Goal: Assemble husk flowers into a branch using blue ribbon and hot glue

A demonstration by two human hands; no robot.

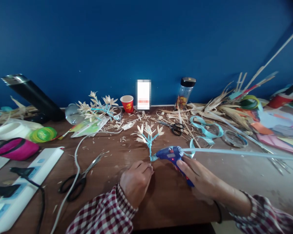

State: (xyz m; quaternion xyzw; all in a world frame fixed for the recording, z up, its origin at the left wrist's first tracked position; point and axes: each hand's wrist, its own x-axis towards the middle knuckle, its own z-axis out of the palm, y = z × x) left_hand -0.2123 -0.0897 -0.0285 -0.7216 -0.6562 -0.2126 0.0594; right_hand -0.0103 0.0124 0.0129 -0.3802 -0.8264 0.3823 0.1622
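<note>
In the middle of the head view, my left hand (pixel 138 177) pinches the lower stem of a husk flower sprig (pixel 148 138). The sprig stands upright, with pale pointed petals on branches wrapped in light blue tape. My right hand (pixel 197 172) is wrapped round the handle of a blue glue gun (pixel 169 153). A small red light shows on the gun, and a long clear glue stick (pixel 229 152) runs out of its back to the right. The gun's nozzle meets the blue-wrapped stem just above my left fingers, where a bit of blue tape (pixel 154 158) sticks out.
Black-handled scissors (pixel 80 182) and a white power strip (pixel 36 180) lie on the left. Behind stand a finished-looking flower bunch (pixel 100 109), a red paper cup (pixel 127 104) and a glass bottle (pixel 185 92). More scissors (pixel 176 128), blue ribbon (pixel 206 130) and dry husks (pixel 210 112) spread right.
</note>
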